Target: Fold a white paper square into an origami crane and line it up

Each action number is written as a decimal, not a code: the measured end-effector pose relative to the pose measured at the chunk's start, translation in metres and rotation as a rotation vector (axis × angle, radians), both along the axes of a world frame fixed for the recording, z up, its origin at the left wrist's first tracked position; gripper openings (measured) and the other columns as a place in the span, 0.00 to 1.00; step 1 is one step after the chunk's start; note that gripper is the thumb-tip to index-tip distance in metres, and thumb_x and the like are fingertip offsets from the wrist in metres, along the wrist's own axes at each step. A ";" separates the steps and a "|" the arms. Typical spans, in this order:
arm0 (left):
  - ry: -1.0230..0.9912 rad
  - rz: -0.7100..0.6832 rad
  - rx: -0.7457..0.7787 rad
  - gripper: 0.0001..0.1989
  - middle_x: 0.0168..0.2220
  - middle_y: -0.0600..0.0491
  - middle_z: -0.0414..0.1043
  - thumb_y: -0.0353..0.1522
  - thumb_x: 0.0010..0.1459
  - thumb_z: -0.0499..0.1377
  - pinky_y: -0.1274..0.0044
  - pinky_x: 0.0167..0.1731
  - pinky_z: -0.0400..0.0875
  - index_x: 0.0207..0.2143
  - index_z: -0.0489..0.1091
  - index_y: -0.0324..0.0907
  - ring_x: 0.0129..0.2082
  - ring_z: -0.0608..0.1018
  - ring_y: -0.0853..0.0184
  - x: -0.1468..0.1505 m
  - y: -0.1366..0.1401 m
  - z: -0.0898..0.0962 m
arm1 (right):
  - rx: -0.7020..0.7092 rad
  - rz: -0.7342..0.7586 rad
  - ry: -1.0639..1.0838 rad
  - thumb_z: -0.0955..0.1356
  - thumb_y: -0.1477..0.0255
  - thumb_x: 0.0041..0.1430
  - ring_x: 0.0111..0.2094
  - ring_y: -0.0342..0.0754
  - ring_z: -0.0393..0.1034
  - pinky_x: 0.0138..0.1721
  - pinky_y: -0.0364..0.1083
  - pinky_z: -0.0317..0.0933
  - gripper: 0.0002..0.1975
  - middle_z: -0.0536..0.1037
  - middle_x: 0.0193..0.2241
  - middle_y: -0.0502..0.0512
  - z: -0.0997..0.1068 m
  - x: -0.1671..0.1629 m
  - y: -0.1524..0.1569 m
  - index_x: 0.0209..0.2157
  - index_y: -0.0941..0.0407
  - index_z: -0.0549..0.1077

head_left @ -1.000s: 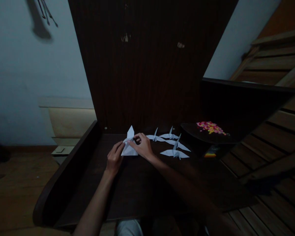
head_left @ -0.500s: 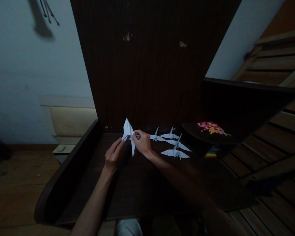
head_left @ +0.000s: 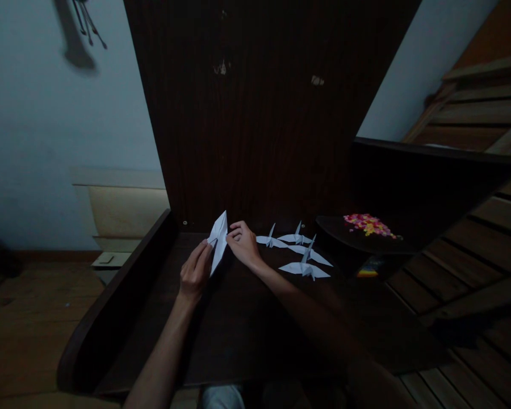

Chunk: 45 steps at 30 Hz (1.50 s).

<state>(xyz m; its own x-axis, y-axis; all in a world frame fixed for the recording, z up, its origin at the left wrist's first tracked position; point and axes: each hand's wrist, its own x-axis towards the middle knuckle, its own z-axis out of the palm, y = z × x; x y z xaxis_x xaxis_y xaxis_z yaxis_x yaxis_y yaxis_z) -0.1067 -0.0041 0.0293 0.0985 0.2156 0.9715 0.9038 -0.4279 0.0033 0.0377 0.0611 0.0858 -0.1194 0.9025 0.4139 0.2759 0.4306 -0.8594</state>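
A white folded paper (head_left: 220, 234), long and pointed at both ends, stands tilted between my hands above the dark desk. My left hand (head_left: 196, 268) is closed on its lower left side, thumb and fingers pinching the paper. At the paper's right edge, my right hand (head_left: 243, 244) has its fingers curled and its fingertips against the fold; the exact grip is too dark to make out fully. Several finished white paper cranes (head_left: 305, 268) rest on the desk just right of my right hand, wings spread.
Small pink, red and yellow pieces (head_left: 372, 225) lie heaped on a dark corner shelf (head_left: 353, 241) to the right. A raised side board (head_left: 114, 301) edges the desk (head_left: 238, 341) on the left. Behind rises a tall dark panel (head_left: 255, 142). Wooden slats (head_left: 464, 244) stand at far right.
The folded paper has turned and its flaps have come together into a narrower, slanting shape. My right hand has shifted slightly at its edge. The cranes stay where they were.
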 end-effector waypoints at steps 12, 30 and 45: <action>-0.043 0.031 -0.040 0.21 0.48 0.42 0.73 0.24 0.56 0.57 0.69 0.47 0.72 0.54 0.66 0.39 0.47 0.76 0.59 0.006 0.006 -0.002 | 0.172 -0.044 -0.052 0.61 0.76 0.54 0.27 0.43 0.68 0.32 0.43 0.63 0.07 0.72 0.27 0.48 0.001 0.003 0.003 0.37 0.54 0.64; -0.461 -0.157 -0.555 0.16 0.37 0.48 0.78 0.38 0.54 0.58 0.70 0.38 0.73 0.43 0.73 0.40 0.32 0.79 0.62 0.013 0.014 0.046 | 0.560 0.084 -0.231 0.57 0.80 0.59 0.37 0.48 0.66 0.41 0.45 0.62 0.10 0.69 0.35 0.56 -0.009 0.017 -0.004 0.36 0.56 0.66; -0.945 -0.437 -0.563 0.09 0.31 0.53 0.72 0.35 0.48 0.61 0.75 0.34 0.70 0.31 0.69 0.41 0.32 0.75 0.66 0.018 0.018 0.036 | 0.328 -0.013 -0.199 0.67 0.72 0.52 0.37 0.47 0.66 0.39 0.45 0.62 0.06 0.70 0.34 0.53 -0.008 0.013 -0.005 0.35 0.55 0.71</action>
<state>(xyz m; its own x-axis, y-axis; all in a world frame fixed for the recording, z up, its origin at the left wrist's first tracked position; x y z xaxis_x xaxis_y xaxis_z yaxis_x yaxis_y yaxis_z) -0.0892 0.0144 0.0655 -0.4362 0.7628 0.4774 0.2187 -0.4248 0.8785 0.0506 0.0564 0.0780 -0.2161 0.7277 0.6510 0.4302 0.6695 -0.6055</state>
